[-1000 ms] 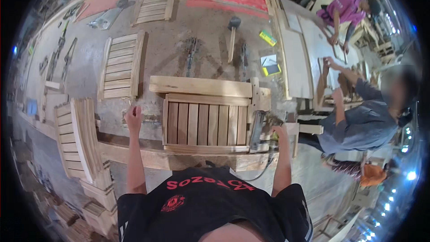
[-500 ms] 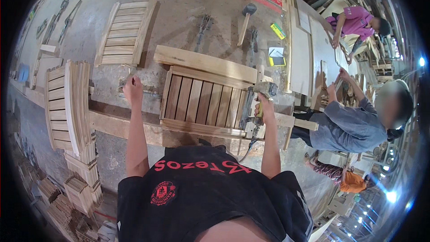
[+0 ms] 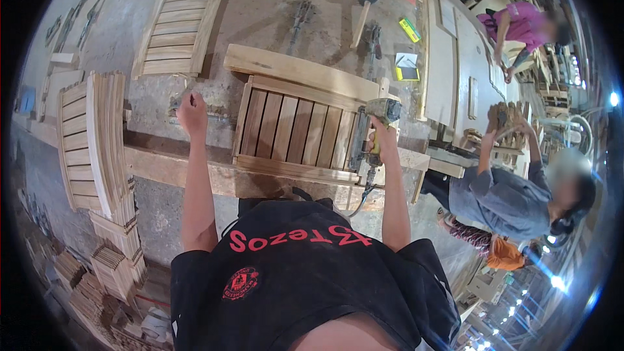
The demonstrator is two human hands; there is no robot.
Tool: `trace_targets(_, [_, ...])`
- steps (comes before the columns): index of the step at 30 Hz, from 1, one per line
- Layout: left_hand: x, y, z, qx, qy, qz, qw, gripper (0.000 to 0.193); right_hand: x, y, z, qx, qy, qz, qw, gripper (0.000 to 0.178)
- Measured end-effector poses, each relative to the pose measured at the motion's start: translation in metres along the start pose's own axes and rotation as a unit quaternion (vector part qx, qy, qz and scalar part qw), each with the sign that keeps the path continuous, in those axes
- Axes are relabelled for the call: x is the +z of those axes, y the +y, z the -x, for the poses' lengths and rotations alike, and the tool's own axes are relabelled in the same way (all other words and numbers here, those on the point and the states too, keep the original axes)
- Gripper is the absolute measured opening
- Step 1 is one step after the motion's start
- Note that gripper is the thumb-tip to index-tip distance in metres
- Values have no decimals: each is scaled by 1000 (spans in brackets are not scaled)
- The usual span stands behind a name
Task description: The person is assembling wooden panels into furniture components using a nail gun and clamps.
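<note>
A slatted wooden panel (image 3: 291,131) lies in front of me, framed by wooden rails, with a loose-looking board (image 3: 286,73) along its far side. At its right end my right hand (image 3: 385,142) is closed around the yellow-green handle of an air nail gun (image 3: 385,112), whose hose runs down toward me. My left hand (image 3: 192,117) is closed, left of the panel and over a patch of metal hardware on the bench. Whatever its curled fingers hold, if anything, is too small to make out.
Another slatted panel (image 3: 177,29) lies farther back; stacked panels (image 3: 94,143) stand at left. A mallet (image 3: 366,16), metal clamps (image 3: 302,19) and a notepad (image 3: 407,66) are on the bench. At right, a person in grey (image 3: 504,195) handles wood pieces; another wears pink (image 3: 520,26).
The bench has shifted slightly upward in view. Both my hands keep nearly the same places and grips. The person in grey has moved their hands and now holds up wood pieces.
</note>
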State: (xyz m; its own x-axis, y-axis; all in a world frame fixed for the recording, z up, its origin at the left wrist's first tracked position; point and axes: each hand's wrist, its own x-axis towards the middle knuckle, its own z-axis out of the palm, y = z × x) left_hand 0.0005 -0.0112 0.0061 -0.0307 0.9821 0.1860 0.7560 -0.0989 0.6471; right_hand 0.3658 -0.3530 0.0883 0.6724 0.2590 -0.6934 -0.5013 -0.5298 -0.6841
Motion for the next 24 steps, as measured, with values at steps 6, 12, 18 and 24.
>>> trace_targets(6, [2,1,2,0,16,-3,1000,28,37,-1,-1,-17,-82,5,996,27])
trace_targets(12, [6,0,1,16,38,29,999,29,58,-7,5,-34,-55,71,995,24])
trace_targets(18, [2,-4,1,15,59,46,997,28,80,-8,17,-50,-17,103,993,20])
trace_targets(24, [1,-4,1,-26,42,61,997,25,115,-16,22,-63,-114,51,990,24])
